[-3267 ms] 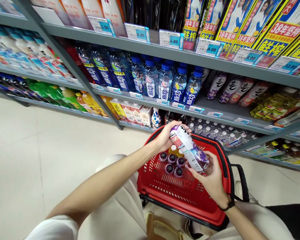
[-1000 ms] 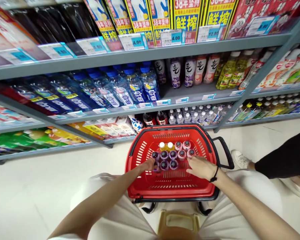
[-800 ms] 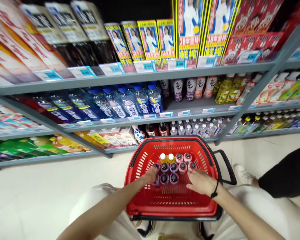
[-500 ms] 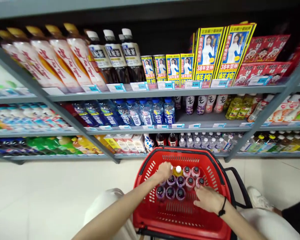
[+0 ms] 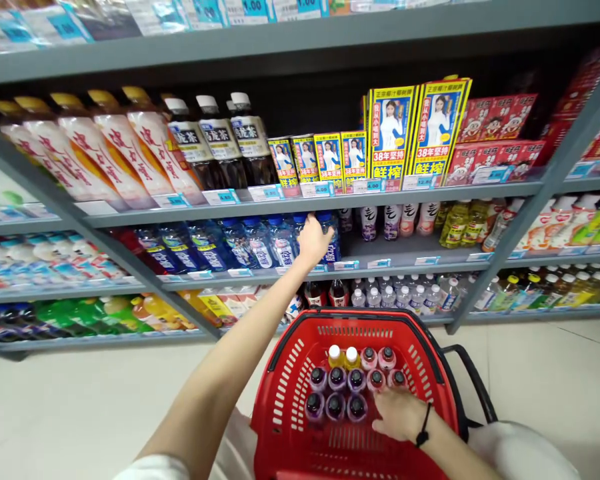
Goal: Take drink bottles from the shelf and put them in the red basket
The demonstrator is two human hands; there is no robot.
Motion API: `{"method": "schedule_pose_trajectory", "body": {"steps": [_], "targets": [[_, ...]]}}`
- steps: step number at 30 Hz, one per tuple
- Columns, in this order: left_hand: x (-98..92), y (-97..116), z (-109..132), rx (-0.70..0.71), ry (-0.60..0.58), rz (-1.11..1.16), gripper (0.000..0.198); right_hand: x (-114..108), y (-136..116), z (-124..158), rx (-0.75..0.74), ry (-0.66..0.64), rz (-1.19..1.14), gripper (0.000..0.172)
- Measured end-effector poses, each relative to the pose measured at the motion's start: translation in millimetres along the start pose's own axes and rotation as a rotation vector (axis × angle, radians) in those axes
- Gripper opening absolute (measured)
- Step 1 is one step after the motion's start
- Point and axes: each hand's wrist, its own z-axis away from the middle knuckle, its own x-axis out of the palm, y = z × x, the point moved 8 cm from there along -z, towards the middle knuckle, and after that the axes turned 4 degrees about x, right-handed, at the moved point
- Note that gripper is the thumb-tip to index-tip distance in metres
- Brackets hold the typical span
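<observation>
My left hand (image 5: pixel 315 240) reaches up to the middle shelf, at the right end of a row of blue-capped drink bottles (image 5: pixel 261 243). Its index finger and thumb are spread beside a blue cap, with nothing visibly gripped. Down in the red shopping basket (image 5: pixel 320 460), my right hand (image 5: pixel 400 415) has its fingers stretched out and its thumb apart. Its fingertips are at a dark-capped pink bottle (image 5: pixel 397 379). Purple bottles (image 5: pixel 336 405), other pink bottles (image 5: pixel 369 359) and two white-capped yellow bottles (image 5: pixel 351 358) stand upright in the basket.
The basket's black handle (image 5: pixel 475 387) sticks out to the right. Above are large tea bottles (image 5: pixel 250 137) and yellow cartons (image 5: pixel 391 137), below a shelf edge with price tags (image 5: pixel 210 3). Small clear bottles (image 5: pixel 389 297) line the bottom shelf behind the basket.
My left hand has left the white-capped yellow bottle in the basket, uncovering it, and moved up to the blue-capped bottles. My right hand stays in the basket. The view has shifted slightly.
</observation>
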Motion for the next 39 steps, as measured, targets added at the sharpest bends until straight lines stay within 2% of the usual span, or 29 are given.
{"method": "schedule_pose_trajectory", "body": {"steps": [3,6,14,21,26,28,31,33,35,37,39], "targets": [[13.1,1.7,-5.9,-0.038,-0.033,-0.024,0.074,-2.8,5.8,3.1,0.006,0.023,-0.009,0.041],[19.6,0.7,-5.9,-0.042,-0.049,-0.033,0.073,-5.2,7.8,1.9,0.001,0.058,-0.017,0.042],[16.4,-6.9,-3.2,-0.077,-0.033,-0.023,0.069,4.5,-0.4,-8.1,-0.051,0.067,0.001,0.036],[18.5,-3.0,-5.6,-0.056,-0.046,-0.053,0.071,11.9,-2.3,-11.8,-0.037,0.070,0.029,0.034],[13.3,0.5,-7.0,-0.069,-0.056,-0.065,0.062,8.5,-6.3,-8.5,-0.078,0.083,-0.006,0.038],[12.8,3.5,-1.7,-0.029,-0.046,-0.069,0.059,7.0,-3.9,-9.2,-0.067,0.096,-0.024,0.034],[10.4,17.6,14.7,0.173,0.023,-0.040,0.058,4.4,1.9,-9.3,-0.037,0.125,-0.071,0.027],[2.0,29.0,31.2,0.308,0.094,-0.005,0.062,0.1,4.1,-6.4,-0.051,0.154,-0.127,0.027],[-16.8,37.7,47.8,0.350,0.173,0.039,0.066,-9.1,5.3,-1.6,-0.091,0.201,-0.210,0.029],[-48.0,46.0,63.7,0.335,0.268,0.137,0.067,-24.8,8.0,3.2,-0.130,0.283,-0.325,0.029],[-85.5,52.2,77.6,0.288,0.354,0.342,0.064,-44.6,12.0,5.6,-0.169,0.377,-0.487,0.027]]}}
